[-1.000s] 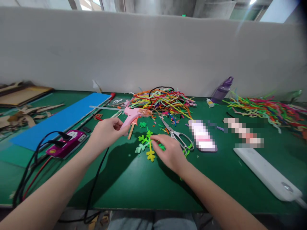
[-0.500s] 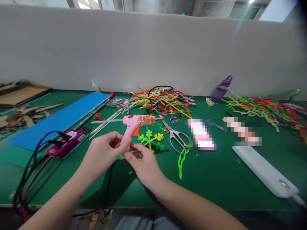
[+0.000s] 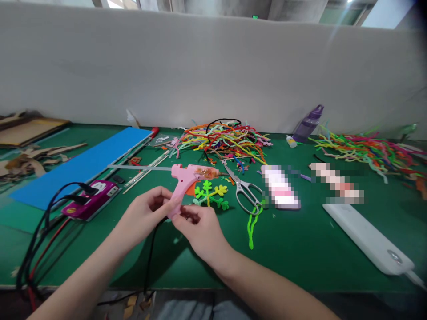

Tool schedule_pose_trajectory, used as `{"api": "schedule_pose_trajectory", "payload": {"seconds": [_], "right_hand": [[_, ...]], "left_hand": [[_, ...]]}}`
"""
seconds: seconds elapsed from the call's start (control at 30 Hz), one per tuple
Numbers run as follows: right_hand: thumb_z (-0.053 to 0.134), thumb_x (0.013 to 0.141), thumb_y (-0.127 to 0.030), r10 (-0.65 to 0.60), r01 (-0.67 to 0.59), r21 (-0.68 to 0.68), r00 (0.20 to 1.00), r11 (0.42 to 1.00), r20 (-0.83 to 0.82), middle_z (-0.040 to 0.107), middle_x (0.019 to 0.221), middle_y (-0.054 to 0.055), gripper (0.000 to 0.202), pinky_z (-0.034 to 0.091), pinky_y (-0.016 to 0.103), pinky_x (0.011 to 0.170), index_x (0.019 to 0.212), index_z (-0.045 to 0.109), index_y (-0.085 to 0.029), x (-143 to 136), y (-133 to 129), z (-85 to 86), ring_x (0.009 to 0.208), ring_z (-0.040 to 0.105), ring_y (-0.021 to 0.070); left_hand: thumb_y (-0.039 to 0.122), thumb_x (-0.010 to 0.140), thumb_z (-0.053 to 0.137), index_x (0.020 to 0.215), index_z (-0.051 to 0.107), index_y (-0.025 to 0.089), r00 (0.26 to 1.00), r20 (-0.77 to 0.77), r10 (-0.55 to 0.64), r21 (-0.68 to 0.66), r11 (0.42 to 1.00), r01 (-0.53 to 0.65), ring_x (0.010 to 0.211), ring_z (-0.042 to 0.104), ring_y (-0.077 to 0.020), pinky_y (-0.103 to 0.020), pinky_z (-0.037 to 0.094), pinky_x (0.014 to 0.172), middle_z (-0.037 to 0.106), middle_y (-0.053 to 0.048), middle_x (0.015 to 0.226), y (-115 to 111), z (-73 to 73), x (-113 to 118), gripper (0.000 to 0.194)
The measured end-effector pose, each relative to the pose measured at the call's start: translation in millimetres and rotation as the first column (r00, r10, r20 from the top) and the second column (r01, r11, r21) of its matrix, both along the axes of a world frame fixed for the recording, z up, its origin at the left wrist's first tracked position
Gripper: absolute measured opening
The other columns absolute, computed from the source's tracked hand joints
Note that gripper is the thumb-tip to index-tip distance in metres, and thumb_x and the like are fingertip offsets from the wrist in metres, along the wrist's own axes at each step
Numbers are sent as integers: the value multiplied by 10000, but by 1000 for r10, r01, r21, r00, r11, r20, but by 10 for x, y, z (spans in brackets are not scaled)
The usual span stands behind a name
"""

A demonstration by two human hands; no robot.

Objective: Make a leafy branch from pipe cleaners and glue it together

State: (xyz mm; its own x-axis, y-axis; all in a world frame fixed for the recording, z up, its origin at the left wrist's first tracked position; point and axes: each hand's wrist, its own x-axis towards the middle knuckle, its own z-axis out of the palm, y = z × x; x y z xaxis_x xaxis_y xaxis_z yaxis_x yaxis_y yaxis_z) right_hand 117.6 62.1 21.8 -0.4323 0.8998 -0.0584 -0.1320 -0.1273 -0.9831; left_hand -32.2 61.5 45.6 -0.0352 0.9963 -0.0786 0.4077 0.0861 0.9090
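A pink hot glue gun (image 3: 182,189) is held above the table, its nozzle pointing right and a long glue stick (image 3: 140,167) jutting from its back. My left hand (image 3: 143,218) is closed around the handle from the left. The fingers of my right hand (image 3: 202,231) are closed at the bottom of the handle; its fingertips are partly hidden. Just beyond my right hand lies a green and yellow snowflake shape made of pipe cleaners (image 3: 210,193). Metal scissors (image 3: 247,191) lie half open to its right, touching a bent lime-green pipe cleaner (image 3: 252,231).
A heap of colourful pipe cleaners (image 3: 223,138) lies at the back, another (image 3: 373,151) at the right. A magenta power strip (image 3: 91,202) with black cables and a blue board (image 3: 83,162) are on the left. A white device (image 3: 370,240) and purple bottle (image 3: 308,124) are right.
The glue gun has tilted and dropped slightly toward the table, and its glue stick reaches farther left. Both hands keep their hold on the handle.
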Motion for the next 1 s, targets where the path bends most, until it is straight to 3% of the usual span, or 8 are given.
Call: {"api": "schedule_pose_trajectory", "payload": {"seconds": [0.13,0.3,0.47,0.67,0.73,0.83,0.93,1.0], "right_hand": [[577,740,-271,41,-41,-17,999,999,3,364,543,-57,189,174,236,486,597,558,-149,17,-8,25,509,265,65],[578,735,-239,78,-78,-45,997,996,-8,351,548,-58,165,169,230,485,613,575,-128,21,-1,12,521,263,61],[584,747,-228,134,-134,-24,991,991,-2,367,568,-57,140,185,223,487,741,656,-108,16,11,-59,528,265,60],[619,779,-308,176,-177,23,983,984,46,374,560,-60,206,193,213,461,802,691,-117,51,37,-72,510,264,55],[625,787,-355,261,-260,-18,962,965,85,467,608,-46,266,233,198,453,913,699,-133,124,58,-26,504,308,53],[621,795,-367,388,-367,-143,904,919,178,639,728,18,373,416,213,535,1075,662,-124,329,111,92,550,488,82],[537,858,-341,399,-417,-1,868,909,294,709,740,60,268,498,259,675,861,705,-132,606,204,214,667,624,127],[494,887,-342,300,-367,98,864,925,404,727,732,46,293,516,302,746,769,693,-161,789,299,255,661,654,132]], "left_hand": [[509,745,645,909,647,170,977,208,35,-112,994,-12,560,545,-131,-216,401,471,621,-11,682,38,-70,-59,377],[452,710,714,924,714,168,895,441,73,-238,971,39,726,650,-196,-268,523,647,727,-56,815,105,-148,-104,355],[435,666,756,782,738,138,807,590,28,-271,948,164,610,662,-200,-271,545,608,732,-62,668,144,-180,-95,319],[420,685,755,958,738,132,718,695,-53,-238,924,298,710,705,-249,-309,570,667,761,-97,837,172,-238,-153,397],[413,691,756,971,735,132,695,714,-85,-213,919,332,747,709,-248,-308,571,702,762,-93,852,194,-246,-196,397],[410,708,746,969,735,138,666,740,-97,-152,940,306,876,698,-250,-304,561,788,756,-97,941,253,-264,-288,377],[405,753,708,980,732,127,667,738,-103,-128,949,288,917,691,-250,-305,549,836,743,-108,1000,326,-310,-383,359],[400,768,693,987,731,128,671,736,-97,-132,950,282,911,693,-241,-292,547,839,737,-111,1023,362,-351,-427,351]]}}
